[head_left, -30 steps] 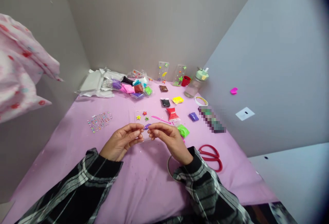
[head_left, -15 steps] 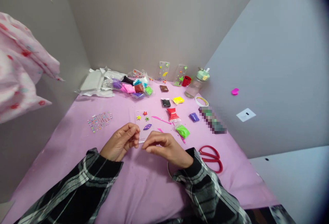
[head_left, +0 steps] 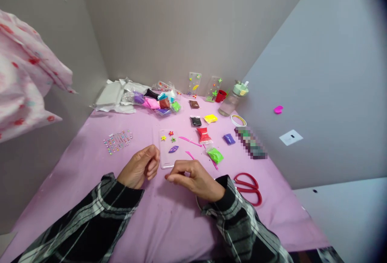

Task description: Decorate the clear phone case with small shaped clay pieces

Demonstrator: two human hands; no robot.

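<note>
A clear phone case (head_left: 167, 156) lies flat on the purple table cover (head_left: 90, 166). It carries a purple clay leaf (head_left: 173, 149), a yellow flower (head_left: 163, 137) and small red and green bits. My left hand (head_left: 139, 168) rests at the case's near left corner with its fingers curled in. My right hand (head_left: 195, 179) sits just below the case's near edge, fingertips pinched together; whether anything is between them I cannot make out. Two pink modelling tools (head_left: 189, 141) lie right of the case.
Small clay packets lie beyond: green (head_left: 215, 155), red (head_left: 203, 135), purple (head_left: 229, 139), black (head_left: 195, 121), yellow (head_left: 209, 118). Red scissors (head_left: 249, 186) sit at right, a gem sticker sheet (head_left: 117, 141) at left. A packet pile (head_left: 157, 101), two decorated cases (head_left: 194, 83), a red cup (head_left: 220, 95) and a bottle (head_left: 231, 100) line the back wall.
Both hands drew back toward me from above the case. The purple leaf, first between my fingertips, now lies on the case, which sits flat on the cover.
</note>
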